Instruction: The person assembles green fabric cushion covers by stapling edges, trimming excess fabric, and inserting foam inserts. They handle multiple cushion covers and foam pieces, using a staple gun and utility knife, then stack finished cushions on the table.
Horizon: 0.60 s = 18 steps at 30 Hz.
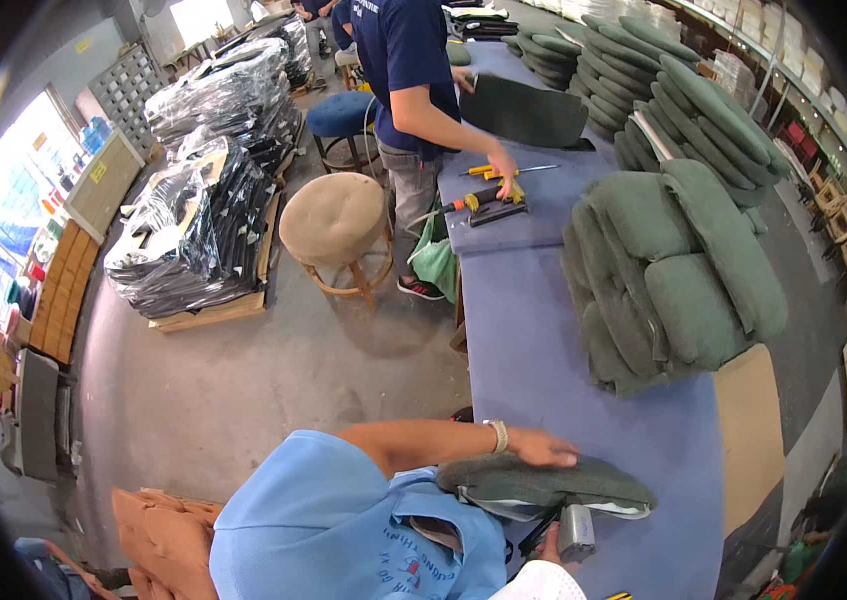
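A dark green upholstered cushion point(543, 486) lies tilted on the blue-covered table close to my body, a strip of pale underside showing along its near edge. Over its far side rests my left hand point(543, 449), fingers stretched out and a bracelet at the wrist. My right hand point(547, 546) is closed around the handle of a staple gun point(576, 532) with a grey metal head, just below the cushion's near edge. Part of the right hand's grip is hidden behind the tool and a white sleeve.
Green cushions point(678, 265) are heaped on the table point(513, 345), with taller stacks behind. Across it a co-worker point(413, 90) reaches to a yellow-black tool point(473, 200) beside a screwdriver point(533, 168). A beige stool point(335, 220) and a wrapped pallet load point(193, 230) stand left.
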Motion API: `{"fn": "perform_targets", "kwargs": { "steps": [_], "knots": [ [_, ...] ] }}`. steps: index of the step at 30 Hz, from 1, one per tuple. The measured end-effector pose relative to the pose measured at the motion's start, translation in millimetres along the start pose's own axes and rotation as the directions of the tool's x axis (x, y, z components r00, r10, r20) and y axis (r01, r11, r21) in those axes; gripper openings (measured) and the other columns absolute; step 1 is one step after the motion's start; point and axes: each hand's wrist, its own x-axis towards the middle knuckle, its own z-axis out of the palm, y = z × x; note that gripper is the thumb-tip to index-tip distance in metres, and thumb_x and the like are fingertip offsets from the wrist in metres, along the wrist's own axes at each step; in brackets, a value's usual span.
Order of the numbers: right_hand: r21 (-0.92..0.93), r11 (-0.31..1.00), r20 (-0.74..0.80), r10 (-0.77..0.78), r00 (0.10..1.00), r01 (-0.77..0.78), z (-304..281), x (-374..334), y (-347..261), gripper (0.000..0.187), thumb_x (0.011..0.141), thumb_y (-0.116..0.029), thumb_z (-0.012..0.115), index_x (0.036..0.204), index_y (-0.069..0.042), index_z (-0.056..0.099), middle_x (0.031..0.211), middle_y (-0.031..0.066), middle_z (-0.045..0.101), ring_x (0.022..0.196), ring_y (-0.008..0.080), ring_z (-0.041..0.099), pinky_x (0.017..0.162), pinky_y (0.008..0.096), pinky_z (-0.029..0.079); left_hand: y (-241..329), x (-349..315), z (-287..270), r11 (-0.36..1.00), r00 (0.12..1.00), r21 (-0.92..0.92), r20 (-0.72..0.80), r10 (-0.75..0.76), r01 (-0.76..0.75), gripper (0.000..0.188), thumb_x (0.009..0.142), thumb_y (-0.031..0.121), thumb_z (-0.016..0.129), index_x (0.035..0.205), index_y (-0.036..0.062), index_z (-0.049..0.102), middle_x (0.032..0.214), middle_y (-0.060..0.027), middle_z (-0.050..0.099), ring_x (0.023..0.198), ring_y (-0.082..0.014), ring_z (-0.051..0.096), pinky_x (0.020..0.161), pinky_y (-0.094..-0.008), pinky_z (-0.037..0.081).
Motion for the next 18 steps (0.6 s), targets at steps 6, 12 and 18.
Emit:
{"fn": "perform_targets", "kwargs": {
  "steps": [6, 12, 18],
  "knots": [
    [-0.054, 0.962, -0.034, -0.269, 0.962, 0.267, 23, 37, 12, 0.033, 0.092, -0.024, 0.08, 0.109, 0.001, 0.066, 0.084, 0.0066, 0.068, 0.055, 0.0125, 0.056, 0.05, 0.0301, 0.044, -3, 11, -14, 0.992, 0.992, 0.018, 0.007, -0.128, 0.127, 0.079, 0.103, 0.072, 0.028, 0.166, 0.0254, 0.02, 0.173, -0.0173, 0.011, 0.16, -0.0342, 0.0, 0.128, -0.0553, 0.004],
    [-0.091, 0.949, -0.04, -0.307, 0.951, 0.303, 30, 2, -11, 0.034, 0.093, -0.015, 0.076, 0.117, 0.003, 0.06, 0.085, 0.0087, 0.065, 0.055, 0.0134, 0.054, 0.05, 0.03, 0.045, 18, -12, 5, 0.993, 0.996, 0.097, 0.049, -0.07, 0.065, 0.08, 0.105, 0.069, 0.028, 0.167, 0.0212, 0.013, 0.173, -0.019, 0.003, 0.16, -0.0368, -0.002, 0.126, -0.0632, 0.002],
    [-0.057, 0.957, 0.032, -0.284, 0.958, 0.285, 16, -10, 1, 0.048, 0.091, -0.009, 0.074, 0.13, 0.003, 0.049, 0.089, 0.0119, 0.061, 0.055, 0.0155, 0.055, 0.049, 0.0302, 0.047, 49, -38, 28, 0.951, 0.994, 0.301, 0.065, -0.09, 0.067, 0.088, 0.103, 0.059, 0.045, 0.167, 0.0178, 0.001, 0.173, -0.0202, 0.004, 0.16, -0.0388, 0.001, 0.124, -0.0652, 0.013]
  ]
}}
